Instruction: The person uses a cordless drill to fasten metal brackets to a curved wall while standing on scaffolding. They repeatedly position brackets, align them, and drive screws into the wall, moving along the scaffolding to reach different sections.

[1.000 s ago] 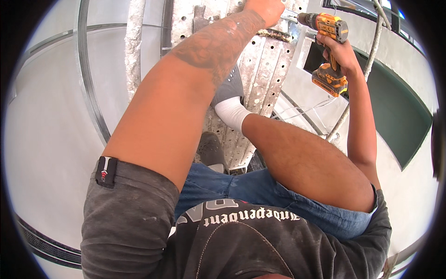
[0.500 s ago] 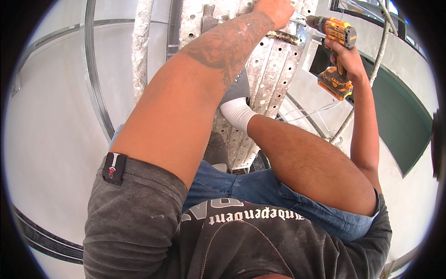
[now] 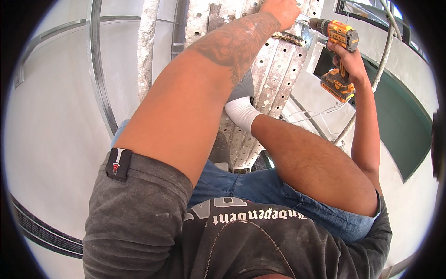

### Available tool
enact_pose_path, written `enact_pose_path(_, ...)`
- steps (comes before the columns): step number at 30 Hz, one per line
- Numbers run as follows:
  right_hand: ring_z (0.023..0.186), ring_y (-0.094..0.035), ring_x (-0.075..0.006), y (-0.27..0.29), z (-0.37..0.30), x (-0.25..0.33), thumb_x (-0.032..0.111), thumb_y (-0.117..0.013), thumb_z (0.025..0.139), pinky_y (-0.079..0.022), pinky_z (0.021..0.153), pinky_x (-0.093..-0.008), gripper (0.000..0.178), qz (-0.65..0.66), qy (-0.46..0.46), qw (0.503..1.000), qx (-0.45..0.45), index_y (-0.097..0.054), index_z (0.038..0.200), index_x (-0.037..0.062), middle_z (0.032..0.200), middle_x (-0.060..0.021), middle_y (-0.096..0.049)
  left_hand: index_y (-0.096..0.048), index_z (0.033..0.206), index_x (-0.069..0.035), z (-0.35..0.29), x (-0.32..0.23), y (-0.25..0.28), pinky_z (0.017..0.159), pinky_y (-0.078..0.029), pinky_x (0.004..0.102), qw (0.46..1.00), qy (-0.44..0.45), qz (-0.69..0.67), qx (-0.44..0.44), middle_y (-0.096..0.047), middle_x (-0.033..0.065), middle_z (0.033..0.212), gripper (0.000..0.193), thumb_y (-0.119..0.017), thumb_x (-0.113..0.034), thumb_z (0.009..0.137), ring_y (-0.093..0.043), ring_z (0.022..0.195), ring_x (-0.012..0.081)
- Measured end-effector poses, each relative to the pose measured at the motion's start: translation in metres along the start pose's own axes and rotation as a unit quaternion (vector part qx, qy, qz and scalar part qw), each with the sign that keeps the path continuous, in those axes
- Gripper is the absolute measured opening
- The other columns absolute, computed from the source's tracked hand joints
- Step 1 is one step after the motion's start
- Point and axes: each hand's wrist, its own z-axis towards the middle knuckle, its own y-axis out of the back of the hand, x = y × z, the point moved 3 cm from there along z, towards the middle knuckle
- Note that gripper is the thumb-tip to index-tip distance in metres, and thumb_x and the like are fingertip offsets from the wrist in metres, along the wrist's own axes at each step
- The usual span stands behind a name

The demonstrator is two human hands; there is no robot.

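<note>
My right hand [image 3: 350, 63] is wrapped round the grip of an orange-and-black cordless drill [image 3: 343, 35]. The drill lies on its side in the view, its chuck and thin bit pointing left. Just left of the bit's tip is my left hand [image 3: 281, 13], reaching up to the top edge of the view. Its fingers are curled in, and what they hold, if anything, is hidden. Below that hand, a dark, worn bar-like piece [image 3: 289, 38] lies across the perforated metal scaffold plank [image 3: 274, 69].
A dark metal tool [image 3: 215, 19] rests on the plank, left of my forearm. My foot in a white sock [image 3: 241, 114] is on the plank. Plaster-spattered scaffold poles [image 3: 147, 46] stand at both sides. Thin white wires [image 3: 320, 110] hang at right, and a metal stud [image 3: 95, 60] runs along the left.
The whole view has shifted slightly, so things sit a little further right. My hands and the drill keep nearly the same places relative to each other.
</note>
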Motion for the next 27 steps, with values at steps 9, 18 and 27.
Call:
enact_pose_path(9, 0.068, -0.052, -0.0096, 0.0032, 0.0039, -0.0031, 0.027, -0.076, 0.088, -0.047, 0.063, -0.0281, 0.035, -0.001, -0.005, 1.0, -0.007, -0.069, 0.114, 0.0043, 0.092, -0.0017, -0.066, -0.076, 0.096, -0.005, 0.0017, 0.0002, -0.0027, 0.096, -0.054, 0.0434, 1.0, -0.008, 0.008, -0.002, -0.072, 0.0138, 0.107, 0.019, -0.06, -0.012, 0.088, -0.066, 0.111, 0.0308)
enact_pose_path(18, 0.068, -0.052, -0.0096, 0.003, -0.0006, 0.0019, 0.03, -0.076, 0.088, -0.046, 0.064, -0.0273, 0.038, -0.004, -0.013, 1.0, -0.013, -0.069, 0.115, 0.0042, 0.09, -0.0005, -0.064, -0.076, 0.095, -0.006, 0.0006, 0.001, -0.0017, 0.095, -0.054, 0.0434, 1.0, -0.009, 0.006, -0.003, -0.072, 0.0131, 0.106, 0.018, -0.061, -0.012, 0.087, -0.066, 0.11, 0.0302)
enact_pose_path(27, 0.066, -0.052, -0.0094, 0.003, 0.001, 0.0022, 0.03, -0.077, 0.087, -0.045, 0.061, -0.0272, 0.039, -0.04, -0.005, 0.999, -0.015, -0.07, 0.115, 0.0042, 0.086, 0.0002, -0.063, -0.077, 0.095, -0.005, 0.0009, -0.0024, 0.0, 0.097, -0.053, 0.0434, 1.0, -0.008, 0.016, -0.004, -0.072, 0.0134, 0.107, 0.019, -0.061, -0.012, 0.087, -0.065, 0.112, 0.0303)
